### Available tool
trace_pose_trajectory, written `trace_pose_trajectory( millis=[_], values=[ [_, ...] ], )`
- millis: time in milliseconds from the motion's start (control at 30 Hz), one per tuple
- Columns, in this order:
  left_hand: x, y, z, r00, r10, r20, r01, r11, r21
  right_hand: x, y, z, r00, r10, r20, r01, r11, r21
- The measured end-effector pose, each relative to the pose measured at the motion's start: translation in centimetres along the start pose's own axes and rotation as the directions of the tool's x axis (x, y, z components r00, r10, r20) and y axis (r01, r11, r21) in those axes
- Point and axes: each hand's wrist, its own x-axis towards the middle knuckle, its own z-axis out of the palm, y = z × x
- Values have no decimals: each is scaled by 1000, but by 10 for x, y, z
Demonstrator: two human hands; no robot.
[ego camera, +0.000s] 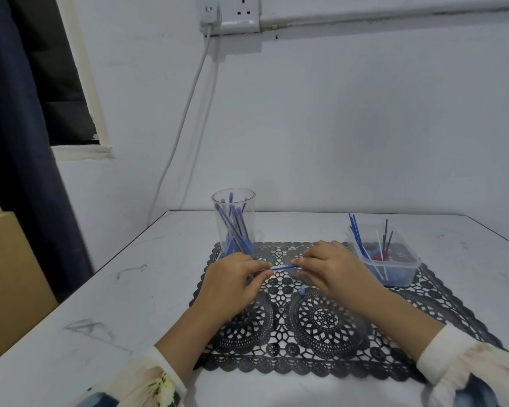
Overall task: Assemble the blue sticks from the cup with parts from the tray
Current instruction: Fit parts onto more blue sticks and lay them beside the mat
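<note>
A clear plastic cup [233, 207] at the mat's back left holds several blue sticks [236, 230]. At the mat's back right a clear tray [403, 271] carries thin blue and white rods and small red and blue parts. Between them, low over the mat, my left hand [232, 282] pinches one end of a blue stick [281, 268] and my right hand [332, 270] pinches its other end. The stick lies level between my fingertips. A small pale blue piece [303, 290] sits on the mat just below my right hand.
A black lace-pattern mat [315, 324] covers the middle of the white table [106, 295]. A white cable hangs from a wall socket [232, 14] down behind the table. A brown box [9, 277] and a dark curtain stand at the left.
</note>
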Motion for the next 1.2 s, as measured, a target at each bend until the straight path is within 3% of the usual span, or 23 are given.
trace_pose_trajectory(
  millis=[300,667,833,1000,1200],
  values=[
    [0,-1,0,999,-29,19,30,999,-39,1,25,-13,998,-17,69,18,1000,-20],
    [0,-1,-1,999,-27,37,28,999,-36,-5,49,-18,995,65,78,-56,992,-110],
    [0,-2,1,1000,-18,25,18,999,-32,-11,60,-11,973,16,230,13,992,-123],
    [0,-2,2,1000,-13,21,13,999,-32,-17,65,-4,900,54,432,32,982,-188],
    [0,-2,2,1000,-12,24,12,999,-33,-21,70,1,856,85,510,45,970,-237]
  ],
)
